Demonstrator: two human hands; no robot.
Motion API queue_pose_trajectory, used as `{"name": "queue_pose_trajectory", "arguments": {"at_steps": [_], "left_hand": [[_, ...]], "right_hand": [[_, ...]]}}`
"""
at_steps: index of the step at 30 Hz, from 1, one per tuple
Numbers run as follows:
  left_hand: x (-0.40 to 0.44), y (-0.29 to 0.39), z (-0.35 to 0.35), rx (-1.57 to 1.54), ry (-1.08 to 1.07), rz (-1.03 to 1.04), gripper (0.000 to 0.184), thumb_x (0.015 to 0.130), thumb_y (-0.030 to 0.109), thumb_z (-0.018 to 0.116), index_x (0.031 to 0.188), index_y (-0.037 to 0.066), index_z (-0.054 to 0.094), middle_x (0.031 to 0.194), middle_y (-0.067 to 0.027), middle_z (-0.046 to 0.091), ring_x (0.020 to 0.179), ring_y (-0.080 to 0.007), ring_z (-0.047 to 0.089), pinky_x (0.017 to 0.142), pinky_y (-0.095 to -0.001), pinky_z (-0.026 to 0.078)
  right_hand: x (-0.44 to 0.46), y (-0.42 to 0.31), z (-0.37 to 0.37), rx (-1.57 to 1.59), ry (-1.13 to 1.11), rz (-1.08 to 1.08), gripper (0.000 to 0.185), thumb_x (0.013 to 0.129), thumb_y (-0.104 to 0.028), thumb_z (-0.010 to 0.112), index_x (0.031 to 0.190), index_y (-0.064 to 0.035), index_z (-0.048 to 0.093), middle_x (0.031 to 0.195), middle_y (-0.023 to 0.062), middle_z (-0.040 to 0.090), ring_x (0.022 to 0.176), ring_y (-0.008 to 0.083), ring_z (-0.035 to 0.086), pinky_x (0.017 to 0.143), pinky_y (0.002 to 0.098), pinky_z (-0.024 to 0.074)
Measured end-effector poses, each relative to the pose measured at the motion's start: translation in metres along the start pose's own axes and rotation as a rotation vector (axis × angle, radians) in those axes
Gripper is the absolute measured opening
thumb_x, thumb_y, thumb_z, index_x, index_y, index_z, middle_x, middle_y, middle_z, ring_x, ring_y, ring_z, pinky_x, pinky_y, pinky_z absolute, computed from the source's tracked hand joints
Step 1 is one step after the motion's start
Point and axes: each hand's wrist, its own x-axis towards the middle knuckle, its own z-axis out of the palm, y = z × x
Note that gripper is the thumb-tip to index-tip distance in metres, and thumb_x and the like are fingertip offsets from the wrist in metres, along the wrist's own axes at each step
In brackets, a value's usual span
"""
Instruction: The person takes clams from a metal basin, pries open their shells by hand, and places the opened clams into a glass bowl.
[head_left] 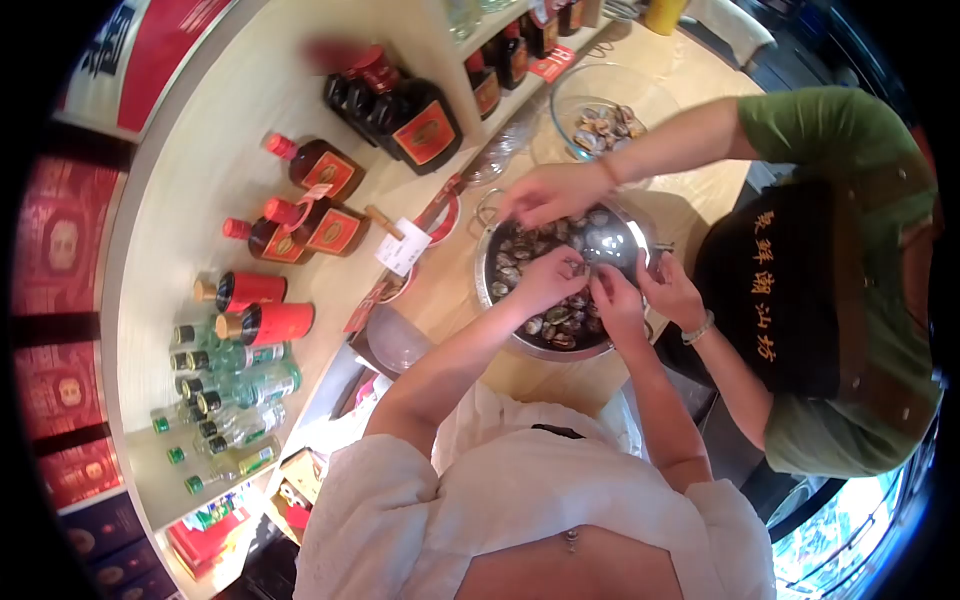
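Observation:
A wide metal pan (484, 270) with loop handles holds many small dark clams (556, 322). Over its middle is my left hand (548, 280), fingers bent and pinched together. Close beside it, my right hand (616, 300) is also closed in a pinch. Their fingertips nearly meet, and whatever they hold is too small to make out. A shiny metal bowl (610, 243) sits at the pan's right side, just beyond my fingers. A co-worker's hand (672, 290) is at that bowl's edge, and the co-worker's other hand (560, 195) reaches over the pan's far rim, slightly blurred.
A glass bowl (570, 90) with opened clams stands behind the pan. The co-worker, in a green shirt and black apron (770, 290), stands close on the right. Dark bottles (415, 125) and several green bottles (245, 385) line the shelf on the left. A clear bowl (397, 338) is nearer me.

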Motion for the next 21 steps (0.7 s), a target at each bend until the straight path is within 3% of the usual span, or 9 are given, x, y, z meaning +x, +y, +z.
{"name": "queue_pose_trajectory", "arguments": {"at_steps": [2,4,8,10,13,19,21], "left_hand": [[0.000,-0.008,0.002,-0.035,-0.011,-0.014,0.029,0.078,0.016,0.065,0.101,0.003,0.051,0.074,-0.0044,0.060,0.063,-0.0084,0.059,0.058,-0.0185,0.046],[-0.004,0.000,0.002,-0.256,-0.053,-0.168,0.028,0.079,0.016,0.063,0.102,0.003,0.051,0.073,-0.0058,0.061,0.060,-0.0105,0.060,0.053,-0.0192,0.046],[-0.009,0.011,-0.008,-0.431,-0.086,-0.305,0.029,0.079,0.018,0.063,0.101,0.002,0.051,0.073,-0.0065,0.062,0.059,-0.0119,0.061,0.050,-0.0205,0.047],[-0.012,0.020,-0.014,-0.286,-0.138,-0.461,0.028,0.078,0.020,0.063,0.096,0.002,0.053,0.073,-0.0074,0.062,0.057,-0.0120,0.060,0.049,-0.0210,0.047],[-0.009,0.018,-0.018,-0.174,-0.164,-0.519,0.025,0.077,0.021,0.063,0.091,0.002,0.054,0.073,-0.0076,0.061,0.055,-0.0122,0.059,0.048,-0.0212,0.047],[-0.005,0.013,-0.024,0.038,-0.208,-0.206,0.018,0.078,0.016,0.060,0.088,0.002,0.060,0.068,-0.0060,0.061,0.051,-0.0115,0.058,0.046,-0.0215,0.046],[-0.006,0.020,-0.023,0.089,-0.178,-0.187,0.016,0.078,0.015,0.060,0.087,0.001,0.061,0.067,-0.0060,0.061,0.051,-0.0114,0.058,0.046,-0.0218,0.046]], "right_hand": [[-0.001,0.005,0.000,0.039,-0.039,0.037,0.025,0.080,-0.015,0.058,0.101,-0.0012,0.056,0.074,0.0116,0.061,0.062,0.0212,0.060,0.059,0.0304,0.0479],[-0.001,0.005,0.001,0.095,-0.074,0.106,0.023,0.082,-0.015,0.057,0.099,0.0005,0.057,0.075,0.0111,0.062,0.063,0.0187,0.060,0.059,0.0283,0.0474],[-0.001,0.001,0.004,0.021,-0.081,0.050,0.021,0.081,-0.013,0.057,0.098,-0.0017,0.058,0.077,0.0106,0.062,0.064,0.0207,0.061,0.058,0.0284,0.0476],[0.000,-0.010,0.002,-0.313,0.028,-0.266,0.016,0.079,-0.012,0.059,0.094,-0.0049,0.059,0.074,0.0085,0.059,0.063,0.0243,0.059,0.056,0.0305,0.0471],[-0.001,-0.021,0.000,-0.428,0.020,-0.407,0.012,0.078,-0.011,0.060,0.089,-0.0075,0.059,0.071,0.0075,0.056,0.062,0.0272,0.057,0.055,0.0336,0.0461],[0.001,-0.036,-0.004,-0.439,-0.052,-0.516,0.010,0.076,-0.006,0.060,0.086,-0.0040,0.059,0.071,0.0103,0.055,0.062,0.0280,0.057,0.054,0.0344,0.0450],[0.002,-0.033,-0.005,-0.372,-0.037,-0.506,0.010,0.077,-0.008,0.061,0.086,-0.0045,0.058,0.072,0.0098,0.055,0.062,0.0276,0.057,0.054,0.0343,0.0452]]}}
